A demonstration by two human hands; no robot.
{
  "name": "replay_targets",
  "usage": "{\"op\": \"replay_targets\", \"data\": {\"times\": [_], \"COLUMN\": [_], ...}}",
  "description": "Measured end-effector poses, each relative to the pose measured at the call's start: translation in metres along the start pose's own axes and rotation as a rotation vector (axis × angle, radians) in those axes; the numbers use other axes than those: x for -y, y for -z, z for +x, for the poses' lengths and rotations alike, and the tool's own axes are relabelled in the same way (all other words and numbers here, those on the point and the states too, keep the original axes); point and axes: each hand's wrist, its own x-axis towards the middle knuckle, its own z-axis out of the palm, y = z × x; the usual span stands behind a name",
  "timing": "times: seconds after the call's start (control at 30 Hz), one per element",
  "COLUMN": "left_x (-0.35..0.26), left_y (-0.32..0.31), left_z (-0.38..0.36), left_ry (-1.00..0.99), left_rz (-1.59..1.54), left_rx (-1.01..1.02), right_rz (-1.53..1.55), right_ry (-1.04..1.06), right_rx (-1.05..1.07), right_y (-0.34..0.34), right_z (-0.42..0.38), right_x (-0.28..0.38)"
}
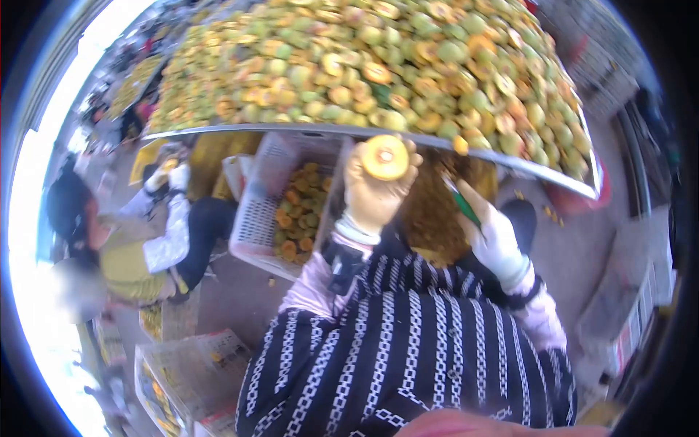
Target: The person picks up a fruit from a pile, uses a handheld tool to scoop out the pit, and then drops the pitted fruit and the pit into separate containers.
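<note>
In my gloved left hand (373, 191) lies a halved yellow-orange fruit (385, 157), its cut face turned up and a small round centre showing. My right hand (489, 229), in a pale glove, is closed around a green-handled tool (464, 206) whose tip points up and to the left. The tool is apart from the fruit. Just beyond both hands is the metal edge of a big tray (313, 130), heaped with green and orange fruit halves (408, 62).
A pale plastic crate (251, 211) holding fruit halves stands left of my left hand. Below my hands is a brown-filled container (435, 211). Another person (138, 255) sits at the left. Newspaper-covered crates (200, 375) stand at the lower left.
</note>
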Motion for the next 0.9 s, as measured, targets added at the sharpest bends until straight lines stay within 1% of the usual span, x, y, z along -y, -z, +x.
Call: {"op": "replay_targets", "data": {"times": [0.07,0.13,0.2,0.23,0.3,0.33,0.4,0.43,0.47,0.5,0.63,0.7,0.77,0.8,0.87,0.9], "left_x": [0.013,0.025,0.048,0.051,0.052,0.055,0.062,0.064,0.065,0.066,0.067,0.069,0.071,0.072,0.073,0.073], "left_y": [-0.001,-0.006,-0.006,-0.008,-0.024,-0.027,-0.030,-0.031,-0.031,-0.031,-0.031,-0.028,-0.023,-0.022,-0.023,-0.024], "left_z": [-0.002,-0.004,-0.003,-0.006,-0.011,-0.012,-0.013,-0.014,-0.015,-0.015,-0.017,-0.016,-0.014,-0.013,-0.014,-0.014], "left_ry": [0.015,0.016,-0.263,-0.240,-0.115,-0.103,-0.146,-0.142,-0.168,-0.195,-0.175,-0.165,-0.156,-0.150,-0.136,-0.127], "left_rz": [0.053,0.140,0.242,0.236,0.579,0.575,0.635,0.635,0.742,0.849,0.840,0.736,0.719,0.701,0.737,0.771], "left_rx": [0.028,0.070,0.090,0.085,-0.101,-0.103,-0.132,-0.133,-0.129,-0.123,-0.095,-0.108,-0.117,-0.123,-0.117,-0.114], "right_rz": [0.022,-0.035,-0.167,-0.202,-0.238,-0.289,-0.340,-0.420,-0.499,-0.497,-0.585,-0.612,-0.725,-0.726,-0.715,-0.715], "right_ry": [0.030,0.111,0.128,0.109,0.076,0.094,0.107,0.092,0.078,0.076,0.071,0.070,0.083,0.081,0.049,0.047], "right_rx": [-0.034,-0.014,0.040,0.063,0.088,0.082,0.075,0.097,0.119,0.118,0.155,0.163,0.198,0.196,0.278,0.277], "right_y": [0.008,0.017,0.023,0.026,0.027,0.025,0.024,0.024,0.023,0.023,0.019,0.016,0.014,0.014,0.013,0.011], "right_z": [0.002,-0.001,-0.003,-0.003,-0.004,-0.006,-0.007,-0.006,-0.005,-0.004,-0.002,-0.004,-0.005,-0.005,-0.005,-0.006], "right_x": [0.013,0.018,0.023,0.028,0.033,0.032,0.033,0.035,0.036,0.037,0.036,0.034,0.032,0.032,0.030,0.027]}}
